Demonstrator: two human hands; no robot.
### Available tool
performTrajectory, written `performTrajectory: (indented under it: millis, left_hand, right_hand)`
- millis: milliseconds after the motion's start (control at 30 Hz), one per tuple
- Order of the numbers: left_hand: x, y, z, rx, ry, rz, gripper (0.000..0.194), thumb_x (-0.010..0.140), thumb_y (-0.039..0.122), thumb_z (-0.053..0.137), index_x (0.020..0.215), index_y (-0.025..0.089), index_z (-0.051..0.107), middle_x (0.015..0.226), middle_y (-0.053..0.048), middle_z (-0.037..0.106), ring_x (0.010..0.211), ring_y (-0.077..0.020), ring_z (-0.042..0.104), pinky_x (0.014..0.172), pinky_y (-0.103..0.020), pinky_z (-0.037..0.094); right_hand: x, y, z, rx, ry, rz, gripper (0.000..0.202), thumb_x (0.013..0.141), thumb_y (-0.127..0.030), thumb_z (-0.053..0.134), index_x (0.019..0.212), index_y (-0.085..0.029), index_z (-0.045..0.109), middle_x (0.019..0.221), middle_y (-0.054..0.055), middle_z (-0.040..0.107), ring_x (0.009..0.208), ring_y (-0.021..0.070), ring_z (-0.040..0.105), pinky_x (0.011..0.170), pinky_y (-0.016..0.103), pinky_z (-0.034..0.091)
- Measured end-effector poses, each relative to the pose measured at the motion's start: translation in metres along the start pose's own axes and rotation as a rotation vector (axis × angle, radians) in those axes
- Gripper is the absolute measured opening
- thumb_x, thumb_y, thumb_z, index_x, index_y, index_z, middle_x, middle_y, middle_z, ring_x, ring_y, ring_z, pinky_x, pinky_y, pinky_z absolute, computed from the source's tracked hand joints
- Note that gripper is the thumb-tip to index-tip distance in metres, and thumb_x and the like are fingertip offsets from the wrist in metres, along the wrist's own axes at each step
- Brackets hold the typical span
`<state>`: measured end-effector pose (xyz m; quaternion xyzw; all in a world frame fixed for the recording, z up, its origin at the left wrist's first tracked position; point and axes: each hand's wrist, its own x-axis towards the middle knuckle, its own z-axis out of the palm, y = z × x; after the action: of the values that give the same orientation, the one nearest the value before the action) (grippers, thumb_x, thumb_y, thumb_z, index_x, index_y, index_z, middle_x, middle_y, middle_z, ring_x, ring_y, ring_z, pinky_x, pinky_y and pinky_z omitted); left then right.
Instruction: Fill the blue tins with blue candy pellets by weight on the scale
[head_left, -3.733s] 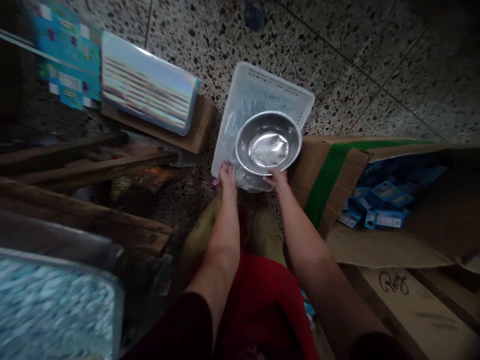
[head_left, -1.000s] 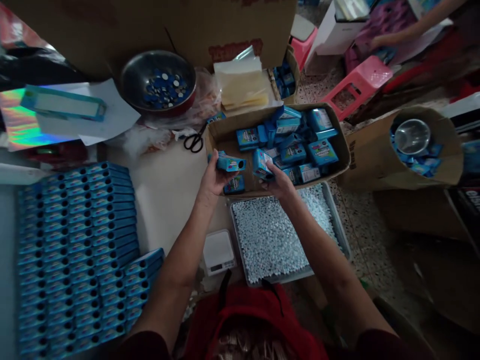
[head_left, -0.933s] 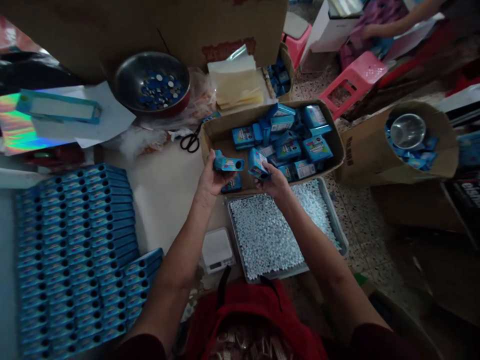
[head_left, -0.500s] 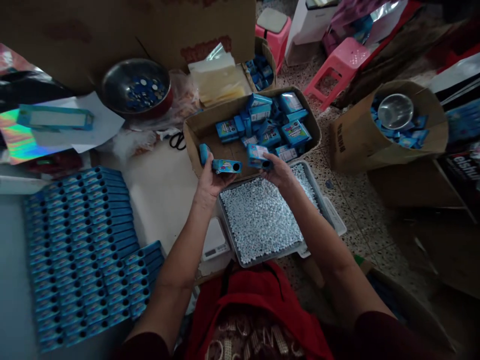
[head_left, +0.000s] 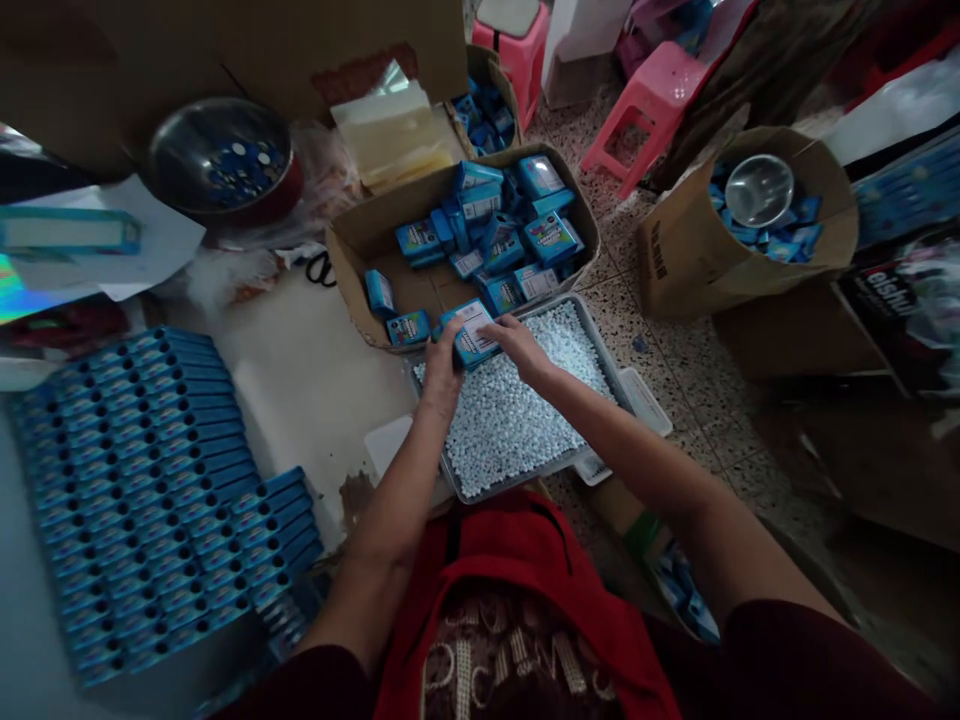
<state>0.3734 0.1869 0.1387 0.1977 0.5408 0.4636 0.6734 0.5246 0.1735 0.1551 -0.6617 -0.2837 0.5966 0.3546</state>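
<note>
My left hand (head_left: 444,365) grips a small blue printed box (head_left: 474,328) by its left side, with the white label panel facing up. From the right, my right hand (head_left: 519,345) is on the same box, its fingers at the label and right edge. Whether another box lies beneath it is hard to make out. The box is above the near edge of a carton tray (head_left: 349,270) and the far edge of a clear bin of small pale beads (head_left: 517,420). More blue boxes (head_left: 553,238) lie heaped in the carton tray, with two apart at its left.
Rows of blue boxes with round dark holes (head_left: 142,480) stand at left. Behind are a metal bowl (head_left: 169,165) with blue and white discs, scissors (head_left: 321,268) and a sheet stack (head_left: 394,135). A carton (head_left: 675,255) and pink stool (head_left: 649,105) stand right.
My hands, earlier apart with a blue box in each, have come together at one box with its label upward. The view has shifted, so the surroundings appear farther left and higher.
</note>
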Motion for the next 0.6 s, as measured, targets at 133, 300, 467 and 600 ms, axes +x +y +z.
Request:
performTrajectory:
  millis: [133, 300, 467, 600]
  left_hand:
    - [-0.009, -0.013, 0.003, 0.039, -0.007, -0.020, 0.061, 0.082, 0.066, 0.097, 0.117, 0.019, 0.082, 0.117, -0.010, 0.089, 0.126, -0.0344, 0.087, 0.106, -0.040, 0.074]
    - [-0.052, -0.025, -0.028, 0.496, -0.042, -0.130, 0.085, 0.098, 0.096, 0.071, 0.138, 0.021, 0.079, 0.141, -0.019, 0.085, 0.143, -0.0450, 0.079, 0.117, -0.058, 0.069]
    - [-0.116, -0.012, -0.107, 1.098, -0.512, 0.324, 0.102, 0.082, 0.062, 0.110, 0.167, 0.025, 0.068, 0.177, -0.027, 0.064, 0.179, -0.0563, 0.046, 0.148, -0.078, 0.033]
    - [-0.133, -0.013, -0.134, 1.411, -1.056, 0.746, 0.063, 0.111, 0.018, 0.070, 0.173, 0.026, 0.063, 0.165, -0.022, 0.076, 0.163, -0.0403, 0.070, 0.149, -0.072, 0.040]
  right_hand:
    - [-0.023, -0.001, -0.023, 0.042, -0.089, 0.098, 0.056, 0.072, -0.046, 0.101, 0.110, -0.026, 0.064, 0.105, 0.001, 0.078, 0.106, 0.0240, 0.073, 0.090, 0.034, 0.060]
    - [-0.062, 0.031, -0.028, 0.343, -0.258, 0.347, 0.037, 0.087, -0.045, 0.086, 0.114, -0.027, 0.069, 0.093, 0.002, 0.081, 0.079, 0.0199, 0.071, 0.064, 0.026, 0.057]
    - [-0.117, 0.087, -0.020, 0.410, -0.375, 0.631, 0.026, 0.088, -0.048, 0.077, 0.098, -0.024, 0.070, 0.081, 0.005, 0.077, 0.073, 0.0228, 0.072, 0.067, 0.033, 0.066]
    - [-0.139, 0.110, -0.006, 0.411, -0.470, 0.623, 0.025, 0.090, -0.048, 0.072, 0.088, -0.024, 0.068, 0.079, 0.007, 0.076, 0.074, 0.0249, 0.074, 0.069, 0.038, 0.069]
